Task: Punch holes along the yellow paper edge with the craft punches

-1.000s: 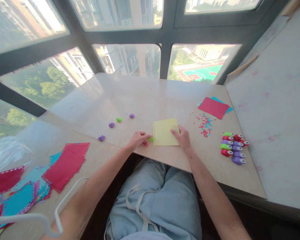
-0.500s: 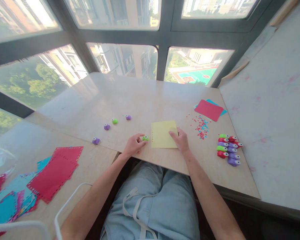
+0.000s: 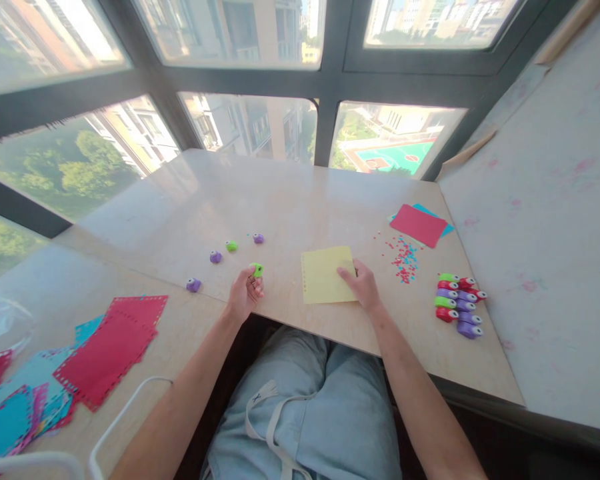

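I am sitting in a high-rise flat, at a bay window turned into a craft corner: the dark-framed panes (image 3: 325, 73) look down on apartment blocks, trees and a sports court far below. The pale stone surface (image 3: 290, 200) carries coloured paper sheets (image 3: 417, 225), punched confetti (image 3: 403, 257), small craft punches (image 3: 457, 303) and lace-edged cards (image 3: 107, 347)

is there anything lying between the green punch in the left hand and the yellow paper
Nothing visible. The left hand holds the green punch left of the yellow paper, with only bare table between. The right hand rests on the paper's far right edge.
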`<state>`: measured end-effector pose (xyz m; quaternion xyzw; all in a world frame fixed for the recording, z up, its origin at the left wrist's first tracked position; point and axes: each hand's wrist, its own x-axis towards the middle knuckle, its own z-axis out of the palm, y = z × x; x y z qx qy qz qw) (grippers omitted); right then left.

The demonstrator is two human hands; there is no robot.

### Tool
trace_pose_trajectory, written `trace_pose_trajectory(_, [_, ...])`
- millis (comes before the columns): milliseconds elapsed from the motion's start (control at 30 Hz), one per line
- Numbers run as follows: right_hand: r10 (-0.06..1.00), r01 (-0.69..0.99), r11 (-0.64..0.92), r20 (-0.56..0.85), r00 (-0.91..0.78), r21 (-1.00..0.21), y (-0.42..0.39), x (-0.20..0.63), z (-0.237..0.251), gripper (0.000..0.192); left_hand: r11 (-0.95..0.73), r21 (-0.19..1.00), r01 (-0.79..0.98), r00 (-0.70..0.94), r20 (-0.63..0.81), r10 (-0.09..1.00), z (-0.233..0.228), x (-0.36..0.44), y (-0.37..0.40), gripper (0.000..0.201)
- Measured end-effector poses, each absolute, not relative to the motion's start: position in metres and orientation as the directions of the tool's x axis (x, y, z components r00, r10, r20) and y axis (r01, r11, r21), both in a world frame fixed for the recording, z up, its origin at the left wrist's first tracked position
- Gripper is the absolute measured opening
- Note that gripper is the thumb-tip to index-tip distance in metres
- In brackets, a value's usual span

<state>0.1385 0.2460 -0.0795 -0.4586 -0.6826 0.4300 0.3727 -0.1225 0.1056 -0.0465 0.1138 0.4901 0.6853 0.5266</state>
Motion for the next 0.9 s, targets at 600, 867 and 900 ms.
trace_pose_trajectory(600, [0.893,0.473,-0.003,0.211,0.398,-0.881,0.213,0.173,-0.088,0.025,0.044,0.927,-0.371,-0.483,-0.234,0.844,-0.055,-0.109,0.105,0.04])
trace_pose_trajectory(867, [0.872,0.308,-0.004,0.148,0.467,-0.951,0.178,0.211,-0.09,0.027,0.055,0.946,-0.319,-0.534,-0.228,0.814,-0.057,-0.094,0.111,0.04])
trace_pose_trajectory(900, [0.883,0.326,0.002,0.155,0.443,-0.945,0.176,0.209,-0.09,0.028,0.067,0.947,-0.313,-0.53,-0.233,0.815,-0.055,-0.087,0.113,0.04])
